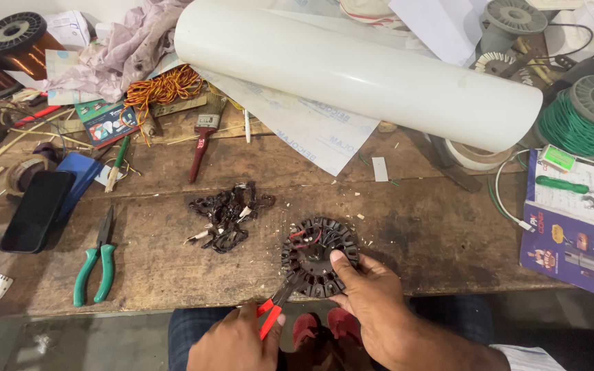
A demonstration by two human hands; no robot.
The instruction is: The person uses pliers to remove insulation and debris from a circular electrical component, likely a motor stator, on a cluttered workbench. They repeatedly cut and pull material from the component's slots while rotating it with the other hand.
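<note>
A dark round motor stator (317, 253) with slotted teeth and a few red wires lies near the front edge of the wooden workbench (421, 227). My right hand (372, 299) steadies it, thumb pressed on its face. My left hand (235, 340) grips red-handled pliers (274, 306), whose jaws reach into the stator's lower left rim. A tangled heap of burnt dark winding wire (228, 215) lies on the bench to the left of the stator.
Green-handled pliers (96, 264) and a black phone (38, 209) lie at left. A big white roll (352, 69) spans the back, with a red-handled brush (202, 141), copper wire spools (15, 41), a green wire spool (582, 117) and booklets (575, 233) at right.
</note>
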